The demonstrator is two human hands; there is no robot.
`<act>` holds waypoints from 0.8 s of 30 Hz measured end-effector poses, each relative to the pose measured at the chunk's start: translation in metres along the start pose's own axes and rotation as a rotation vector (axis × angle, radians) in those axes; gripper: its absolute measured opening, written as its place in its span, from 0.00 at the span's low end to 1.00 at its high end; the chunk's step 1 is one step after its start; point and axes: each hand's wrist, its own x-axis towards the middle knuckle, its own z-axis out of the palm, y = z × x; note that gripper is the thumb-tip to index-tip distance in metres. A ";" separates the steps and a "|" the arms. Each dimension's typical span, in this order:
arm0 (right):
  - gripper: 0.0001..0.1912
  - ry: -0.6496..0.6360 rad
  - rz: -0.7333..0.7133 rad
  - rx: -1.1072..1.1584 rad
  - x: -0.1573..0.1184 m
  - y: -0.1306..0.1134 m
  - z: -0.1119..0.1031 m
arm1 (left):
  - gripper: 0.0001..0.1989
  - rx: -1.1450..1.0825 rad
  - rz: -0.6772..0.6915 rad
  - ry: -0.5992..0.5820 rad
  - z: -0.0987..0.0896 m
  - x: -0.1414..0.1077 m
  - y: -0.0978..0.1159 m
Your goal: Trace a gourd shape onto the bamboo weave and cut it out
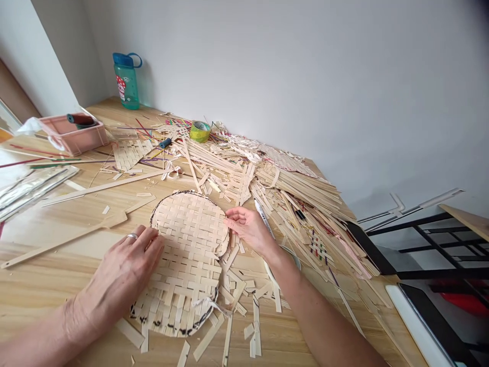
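A woven bamboo-strip panel (187,239), pale and rounded at its far and near ends, lies in front of me on the table (61,300). Dark marks line parts of its edge, and a white strip (214,306) hangs at its near right side. My left hand (132,265), wearing a ring, has its fingers curled over the panel's left edge. At the right edge, my right hand (250,232) pinches the rim between thumb and fingers. Cut strip ends (244,295) lie loose around the panel's near and right sides.
Bamboo strips (305,191) heap along the wall. A pink basket (80,137), a blue-lidded bottle (128,84) and a tape roll (200,131) stand farther back. A white marker (263,216) lies beyond my right hand; a round container (292,255) sits partly behind that forearm.
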 end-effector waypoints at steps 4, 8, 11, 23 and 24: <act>0.19 0.006 -0.003 -0.009 0.000 0.001 0.000 | 0.11 0.037 0.031 0.006 -0.002 0.000 0.005; 0.21 0.003 0.014 -0.025 0.000 0.001 0.000 | 0.12 0.070 0.024 -0.040 -0.005 0.000 0.011; 0.22 0.008 0.009 -0.045 0.000 0.002 0.000 | 0.11 0.071 -0.013 -0.104 -0.007 0.000 0.014; 0.30 -0.193 0.008 -0.221 -0.009 -0.017 -0.012 | 0.10 -0.103 -0.039 0.027 -0.005 -0.002 0.010; 0.33 -0.223 0.017 -0.231 -0.010 -0.020 -0.013 | 0.10 -0.150 -0.053 0.039 -0.006 -0.002 0.008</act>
